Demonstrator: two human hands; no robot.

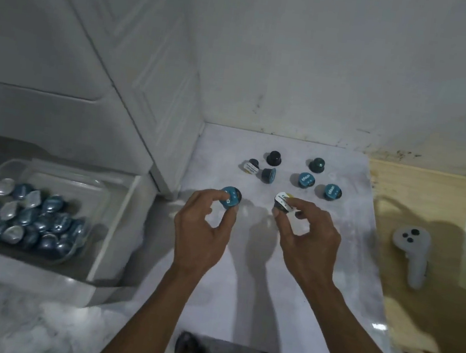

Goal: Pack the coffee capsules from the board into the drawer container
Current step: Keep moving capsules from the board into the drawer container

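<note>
Capsules [230, 196] [283, 202] pinched in both hands' fingers [220, 197].

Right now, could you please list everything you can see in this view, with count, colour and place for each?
loose capsules: six, blue, dark and white-lidded, far part of the board.
blue-lidded capsule: one, pinched by the left hand.
white-lidded capsule: one, pinched by the right hand.
board: one, white, centre.
drawer container: one, clear, in the open drawer at left.
packed capsules: a heap, blue and silvery, too many to count, inside the container.
controller: one, grey, on the wooden surface at right.
wooden surface: one, light tan, right of the board.
left hand: one, above the board's near left.
right hand: one, above the board's centre.
</note>
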